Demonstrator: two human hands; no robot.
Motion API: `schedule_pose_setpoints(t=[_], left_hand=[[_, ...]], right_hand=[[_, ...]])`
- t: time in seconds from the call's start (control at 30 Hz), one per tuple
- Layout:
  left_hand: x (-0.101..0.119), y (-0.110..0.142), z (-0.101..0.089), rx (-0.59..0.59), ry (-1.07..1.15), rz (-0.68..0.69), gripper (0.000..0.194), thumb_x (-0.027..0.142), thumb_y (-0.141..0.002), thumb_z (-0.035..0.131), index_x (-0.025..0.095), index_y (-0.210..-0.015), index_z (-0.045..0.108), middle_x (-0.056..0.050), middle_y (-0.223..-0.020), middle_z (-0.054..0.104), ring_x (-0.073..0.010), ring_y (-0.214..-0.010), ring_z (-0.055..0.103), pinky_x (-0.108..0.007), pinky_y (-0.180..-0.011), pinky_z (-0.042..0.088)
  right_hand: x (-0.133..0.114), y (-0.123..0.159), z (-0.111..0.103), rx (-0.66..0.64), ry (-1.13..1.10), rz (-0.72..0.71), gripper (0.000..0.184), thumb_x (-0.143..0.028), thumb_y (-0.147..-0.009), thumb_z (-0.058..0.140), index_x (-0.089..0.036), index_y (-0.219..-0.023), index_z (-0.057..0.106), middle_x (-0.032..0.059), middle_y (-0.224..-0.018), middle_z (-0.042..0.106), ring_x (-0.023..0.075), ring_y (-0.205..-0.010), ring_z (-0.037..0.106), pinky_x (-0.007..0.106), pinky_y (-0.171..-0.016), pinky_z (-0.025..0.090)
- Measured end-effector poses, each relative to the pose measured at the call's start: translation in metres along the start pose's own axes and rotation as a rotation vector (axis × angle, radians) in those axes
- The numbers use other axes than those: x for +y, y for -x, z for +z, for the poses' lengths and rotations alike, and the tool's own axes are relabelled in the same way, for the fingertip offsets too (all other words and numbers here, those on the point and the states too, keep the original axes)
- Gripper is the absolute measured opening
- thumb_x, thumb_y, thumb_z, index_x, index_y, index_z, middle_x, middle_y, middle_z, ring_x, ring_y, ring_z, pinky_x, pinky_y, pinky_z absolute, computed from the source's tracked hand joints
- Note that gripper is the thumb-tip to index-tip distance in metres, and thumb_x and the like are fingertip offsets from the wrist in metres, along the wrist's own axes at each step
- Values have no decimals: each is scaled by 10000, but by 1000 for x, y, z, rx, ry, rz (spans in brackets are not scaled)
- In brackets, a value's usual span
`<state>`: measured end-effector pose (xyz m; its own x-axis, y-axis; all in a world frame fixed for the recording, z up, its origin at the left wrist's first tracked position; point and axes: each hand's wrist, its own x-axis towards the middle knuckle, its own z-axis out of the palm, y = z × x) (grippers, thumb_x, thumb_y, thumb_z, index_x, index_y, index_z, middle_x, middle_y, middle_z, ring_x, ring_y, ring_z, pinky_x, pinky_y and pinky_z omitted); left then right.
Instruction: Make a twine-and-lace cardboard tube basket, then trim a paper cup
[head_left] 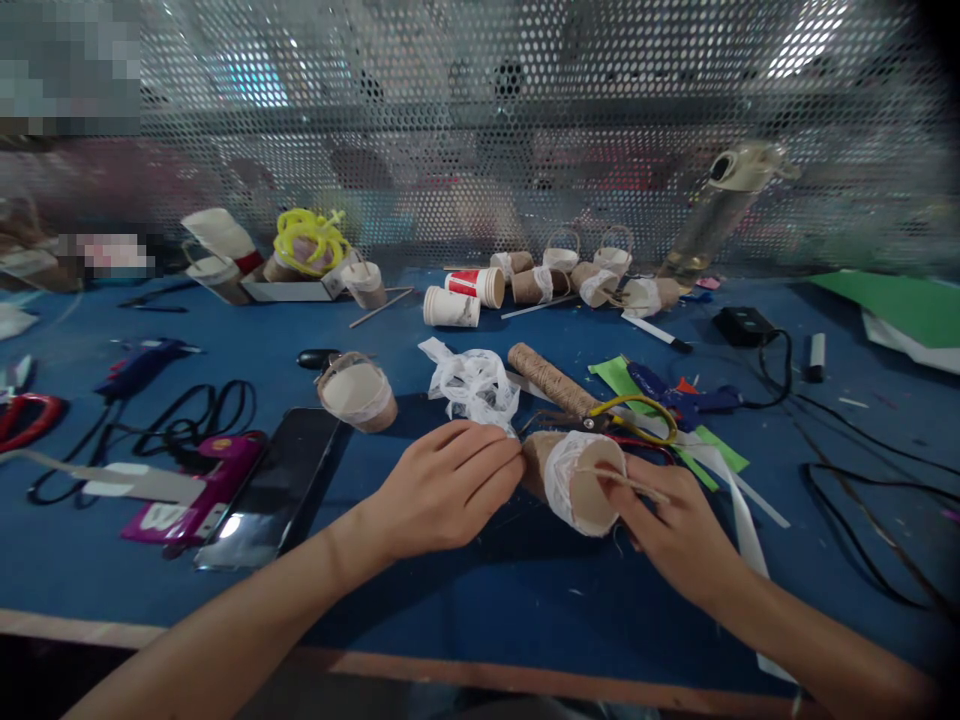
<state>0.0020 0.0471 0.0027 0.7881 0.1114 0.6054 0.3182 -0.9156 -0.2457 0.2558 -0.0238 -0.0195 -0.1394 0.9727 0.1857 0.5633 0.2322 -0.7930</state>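
A paper cup wrapped in brown twine, with white lace round its rim [568,480], lies tilted with its mouth toward the right. My right hand [667,515] grips this cup at the rim, thumb by a short twine strand [630,483] that crosses the opening. At the cup's base is my left hand [454,485], its fingers curled together; whatever they pinch is hidden. Just beyond that hand lies a heap of white lace ribbon [476,385]. Yellow-handled scissors [637,412] and a roll of twine [551,378] rest behind the cup.
Left of my hands stand a lace-trimmed cup [358,392], a phone [281,485] and a magenta glue gun [206,490]. A blue glue gun [686,400] with its cord lies right. Plain paper cups [452,307], several finished baskets [540,285] and a bottle [712,215] line the mesh screen.
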Motion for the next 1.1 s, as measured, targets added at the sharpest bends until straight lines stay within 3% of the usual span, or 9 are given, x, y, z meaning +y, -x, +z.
schedule_pose_setpoints(t=[0.3,0.77,1.1], left_hand=[[0,1,6,-11,103,-129,100,150,-952,541,135,-1028,604,-85,-968,748,-211,-896,718,-345,-790,604],[1,-2,7,26,384,-333,118,98,-899,597,165,-996,587,-78,-954,727,-191,-876,694,-317,-773,587],[5,-7,3,91,574,-518,91,105,-925,569,172,-944,628,-59,-937,706,-152,-867,687,-277,-803,578]], right_hand=[[1,1,0,18,-4,-37,316,-274,-967,456,-209,-658,482,-67,-502,412,89,-402,418,231,-433,329],[3,1,0,12,-60,-28,358,-301,-988,470,-227,-640,429,-63,-491,420,96,-405,408,229,-427,324],[-7,-1,-2,41,-27,-79,368,-279,-988,455,-214,-626,479,-61,-471,442,93,-392,441,227,-419,334]])
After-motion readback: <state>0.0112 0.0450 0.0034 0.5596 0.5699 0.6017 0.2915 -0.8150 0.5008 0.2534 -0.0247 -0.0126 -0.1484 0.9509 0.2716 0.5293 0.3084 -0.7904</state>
